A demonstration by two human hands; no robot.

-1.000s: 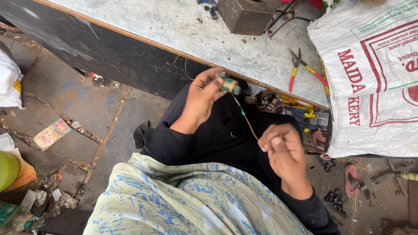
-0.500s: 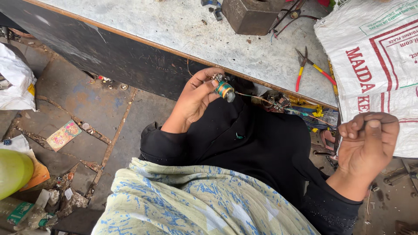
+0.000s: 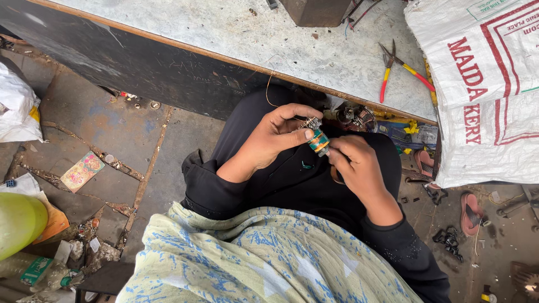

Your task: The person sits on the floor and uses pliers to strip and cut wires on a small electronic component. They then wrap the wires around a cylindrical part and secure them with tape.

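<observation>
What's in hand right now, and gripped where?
A small cylindrical coil wound with green and orange bands. The left hand pinches its upper end between thumb and fingers; the right hand touches its lower end with the fingertips.

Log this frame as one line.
left hand: pinches small coil | right hand: fingertips on coil | pliers: idle on bench | both hands over lap

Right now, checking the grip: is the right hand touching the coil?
Touching. The head view shows the right hand with fingertips against the coil, which the left hand pinches.
</observation>
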